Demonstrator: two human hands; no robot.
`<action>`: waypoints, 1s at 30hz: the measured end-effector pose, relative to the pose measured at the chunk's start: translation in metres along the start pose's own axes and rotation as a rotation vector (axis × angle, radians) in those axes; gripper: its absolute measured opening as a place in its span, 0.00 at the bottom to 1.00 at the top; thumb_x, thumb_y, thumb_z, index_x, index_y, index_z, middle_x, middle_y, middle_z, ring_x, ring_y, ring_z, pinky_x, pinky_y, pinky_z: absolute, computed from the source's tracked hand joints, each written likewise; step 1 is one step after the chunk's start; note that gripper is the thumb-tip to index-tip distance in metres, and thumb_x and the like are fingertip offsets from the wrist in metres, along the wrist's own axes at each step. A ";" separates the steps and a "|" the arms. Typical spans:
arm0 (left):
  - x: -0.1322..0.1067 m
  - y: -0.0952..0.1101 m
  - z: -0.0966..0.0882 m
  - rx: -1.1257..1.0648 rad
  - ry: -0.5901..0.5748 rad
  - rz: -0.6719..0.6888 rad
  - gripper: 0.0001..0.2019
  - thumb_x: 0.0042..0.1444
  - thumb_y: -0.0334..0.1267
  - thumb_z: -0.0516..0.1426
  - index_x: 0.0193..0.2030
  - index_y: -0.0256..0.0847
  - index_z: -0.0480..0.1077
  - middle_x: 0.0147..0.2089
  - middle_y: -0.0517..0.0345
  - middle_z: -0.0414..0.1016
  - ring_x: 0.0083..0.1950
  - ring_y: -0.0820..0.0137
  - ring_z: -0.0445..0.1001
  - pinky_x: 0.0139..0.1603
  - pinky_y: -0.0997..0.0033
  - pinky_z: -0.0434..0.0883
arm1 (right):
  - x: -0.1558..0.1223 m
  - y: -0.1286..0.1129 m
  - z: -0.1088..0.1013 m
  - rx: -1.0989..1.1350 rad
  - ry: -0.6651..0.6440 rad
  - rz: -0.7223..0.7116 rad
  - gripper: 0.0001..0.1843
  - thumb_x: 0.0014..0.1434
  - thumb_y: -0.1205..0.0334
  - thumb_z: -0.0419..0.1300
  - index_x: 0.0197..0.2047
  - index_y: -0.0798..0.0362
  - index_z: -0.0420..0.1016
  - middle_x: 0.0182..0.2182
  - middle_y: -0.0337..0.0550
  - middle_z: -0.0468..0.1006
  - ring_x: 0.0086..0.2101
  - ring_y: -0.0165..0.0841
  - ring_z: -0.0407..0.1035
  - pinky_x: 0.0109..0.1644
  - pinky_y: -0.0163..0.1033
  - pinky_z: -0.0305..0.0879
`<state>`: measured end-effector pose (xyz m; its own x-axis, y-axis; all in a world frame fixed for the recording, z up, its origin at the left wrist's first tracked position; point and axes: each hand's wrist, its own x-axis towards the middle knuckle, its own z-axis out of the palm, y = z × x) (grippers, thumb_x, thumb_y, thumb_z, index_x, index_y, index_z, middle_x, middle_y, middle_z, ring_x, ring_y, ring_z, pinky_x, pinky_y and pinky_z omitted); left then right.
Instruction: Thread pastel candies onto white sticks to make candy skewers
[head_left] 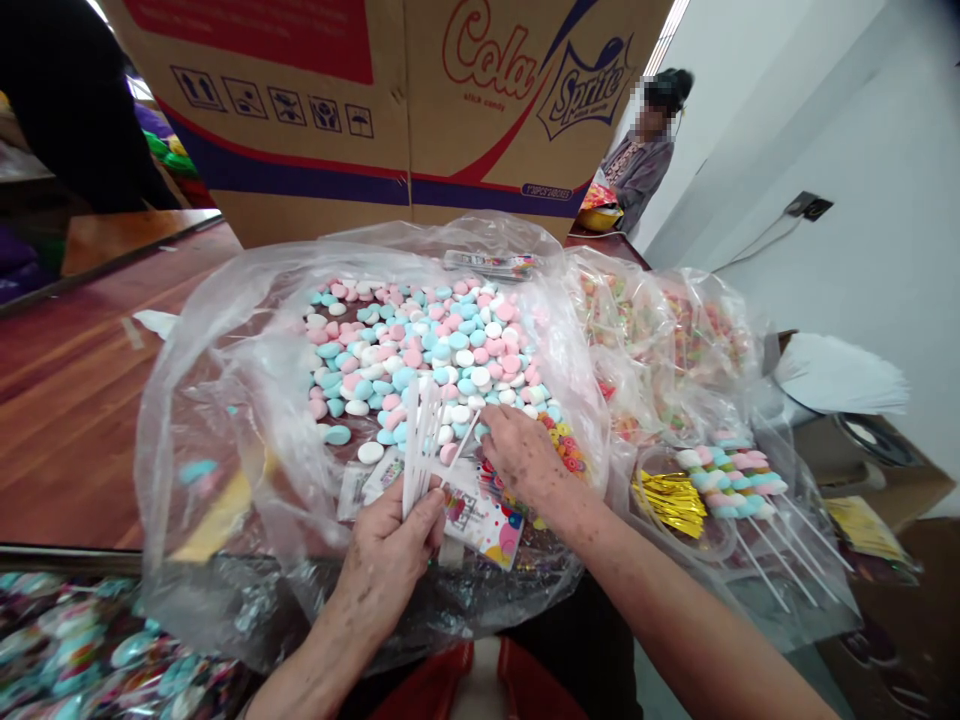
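My left hand is closed round a bundle of white sticks that point up over the candies. Close by on the right, my right hand has its fingers bent together at the edge of a heap of pink, blue and white candies. One slanting white stick reaches toward its fingertips, and a bluish candy seems to show there. Small ring-shaped candies in yellow and red lie beside and partly under this hand. Printed packets lie below both hands. Clear plastic sheeting surrounds the heap.
A large cardboard box stands behind the heap. To the right are bags of colourful candies, gold twist ties and finished candy skewers. Wrapped candies fill the lower left. Another person is at the back right.
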<state>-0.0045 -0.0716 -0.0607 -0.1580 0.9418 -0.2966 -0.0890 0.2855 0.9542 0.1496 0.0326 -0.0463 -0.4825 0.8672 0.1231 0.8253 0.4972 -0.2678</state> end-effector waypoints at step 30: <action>-0.001 0.016 0.001 0.466 -0.003 0.126 0.18 0.57 0.50 0.51 0.20 0.44 0.60 0.18 0.65 0.61 0.23 0.70 0.60 0.25 0.72 0.57 | -0.004 0.015 -0.024 1.553 0.089 0.392 0.10 0.44 0.65 0.68 0.34 0.52 0.82 0.30 0.36 0.80 0.27 0.25 0.67 0.33 0.32 0.63</action>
<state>-0.0047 -0.0681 -0.0445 -0.1365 0.9745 -0.1782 0.3812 0.2177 0.8985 0.1705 0.0372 -0.0279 -0.2596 0.9546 -0.1459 -0.2220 -0.2060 -0.9530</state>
